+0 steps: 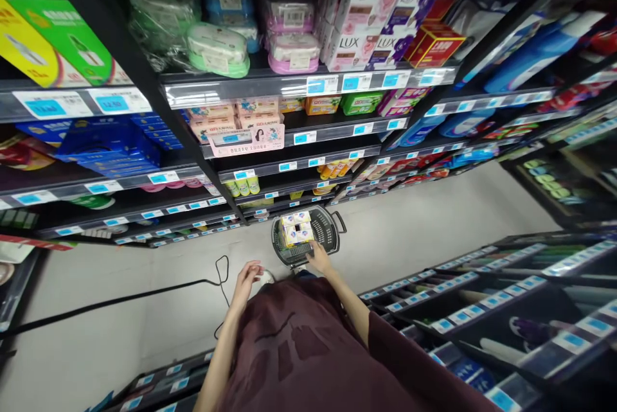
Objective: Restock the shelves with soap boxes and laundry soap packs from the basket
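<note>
A dark shopping basket (pixel 328 225) stands on the floor ahead of my feet. Inside it, on the left side, lies a stack of yellow and white packs (pixel 296 230) with blue marks. Over the basket's near edge hangs my right hand (pixel 318 258), its fingers apart and with nothing visible in them. Whether those fingers touch the rim I cannot tell. My left hand (pixel 249 278) is held in front of my body, left of the basket, with loosely bent fingers and nothing seen in it.
Ahead, a tall shelf holds LUX soap boxes (pixel 357 52), soap dishes (pixel 216 49) and blue boxes (pixel 110 145). A black rod or cable (pixel 120 296) crosses the floor on the left. More shelving (pixel 472 309) borders the aisle behind and to the right.
</note>
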Motion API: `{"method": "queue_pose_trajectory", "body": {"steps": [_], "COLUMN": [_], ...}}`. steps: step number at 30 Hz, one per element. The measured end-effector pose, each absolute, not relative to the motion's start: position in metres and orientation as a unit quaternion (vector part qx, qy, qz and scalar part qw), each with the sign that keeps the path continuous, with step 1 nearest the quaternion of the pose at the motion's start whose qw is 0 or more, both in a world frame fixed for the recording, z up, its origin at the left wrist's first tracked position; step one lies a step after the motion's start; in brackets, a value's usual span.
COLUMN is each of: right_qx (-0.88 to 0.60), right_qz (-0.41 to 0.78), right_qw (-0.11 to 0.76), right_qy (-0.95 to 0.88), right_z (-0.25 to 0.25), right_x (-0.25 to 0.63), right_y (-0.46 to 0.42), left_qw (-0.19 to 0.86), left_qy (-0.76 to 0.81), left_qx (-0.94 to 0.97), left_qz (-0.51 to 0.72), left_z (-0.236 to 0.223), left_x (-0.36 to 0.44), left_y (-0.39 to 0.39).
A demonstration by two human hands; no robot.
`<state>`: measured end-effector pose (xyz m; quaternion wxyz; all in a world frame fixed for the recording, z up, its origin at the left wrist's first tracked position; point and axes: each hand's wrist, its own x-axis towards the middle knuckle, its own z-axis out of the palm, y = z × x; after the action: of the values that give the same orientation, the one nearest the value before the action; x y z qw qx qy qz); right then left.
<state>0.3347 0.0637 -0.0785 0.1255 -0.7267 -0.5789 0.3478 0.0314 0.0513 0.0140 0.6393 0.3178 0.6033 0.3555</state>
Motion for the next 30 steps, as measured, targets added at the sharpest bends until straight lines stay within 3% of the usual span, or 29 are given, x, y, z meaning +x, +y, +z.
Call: {"method": "queue_pose_trajectory", "body": {"steps": [8, 16, 24, 30], "right_qx": [-0.703, -0.669, -0.644, -0.664], "right_qz": [0.330, 0.312, 0.300, 0.300], "right_qw": [0.032, -0.082, -0.130, -0.141], "right_qy": [-0.629, -0.670, -0.692, -0.670], "right_z": [-0.093, -0.141, -0.191, -0.200], "right_x": [0.382, 0.407, 0.415, 0.414], "right_y": [0.139, 0.219, 0.252, 0.246], "left_qw": [0.641, 0.603, 0.567, 0.571], "left_qy": [0.612, 0.672, 0.724, 0.716], "left_qx": [0.296, 0.247, 0.126, 0.114], "left_qz": [0.356, 0.354, 0.372, 0.385], "left_z": [0.011, 0.009, 0.001, -0.007], "left_x": [0.103, 0.160, 0.195, 0.207], "left_y": [0.052, 0.027, -0.031, -0.043]}}
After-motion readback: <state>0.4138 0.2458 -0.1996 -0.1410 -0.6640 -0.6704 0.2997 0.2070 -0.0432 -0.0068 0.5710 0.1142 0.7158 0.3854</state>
